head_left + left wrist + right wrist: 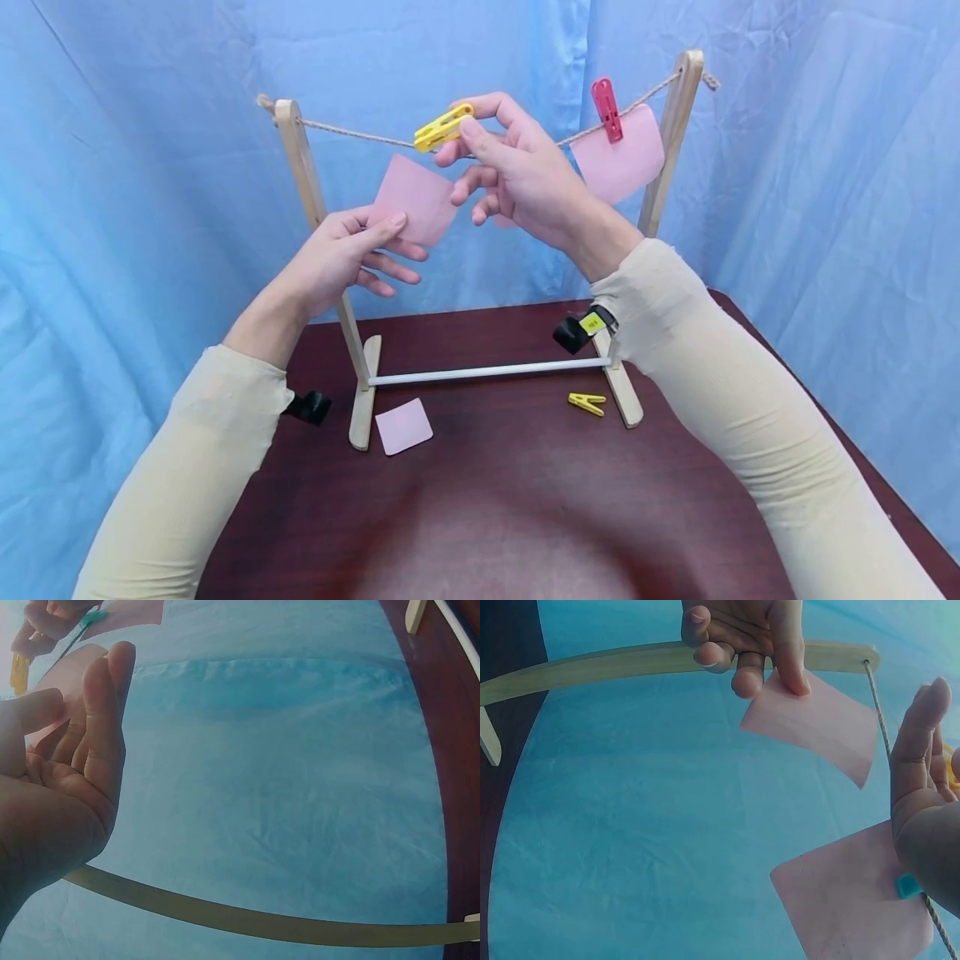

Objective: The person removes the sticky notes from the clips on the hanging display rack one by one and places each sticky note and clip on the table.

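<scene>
Paper is being pinched by the left hand, near the rope | yellow clip is being pinched by the right hand, also near the rope | red clip is holding a pink sheet on the rope | second yellow clip is lying on the surface

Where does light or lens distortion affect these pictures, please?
Head view: soft sheen between dark patches on the table; left wrist view: pale glare around the yellow clothespin, a wooden post looking bowed; right wrist view: bright haze at upper right, post also bowed.

Blue curtains (creased), dark red tabletop.
</scene>
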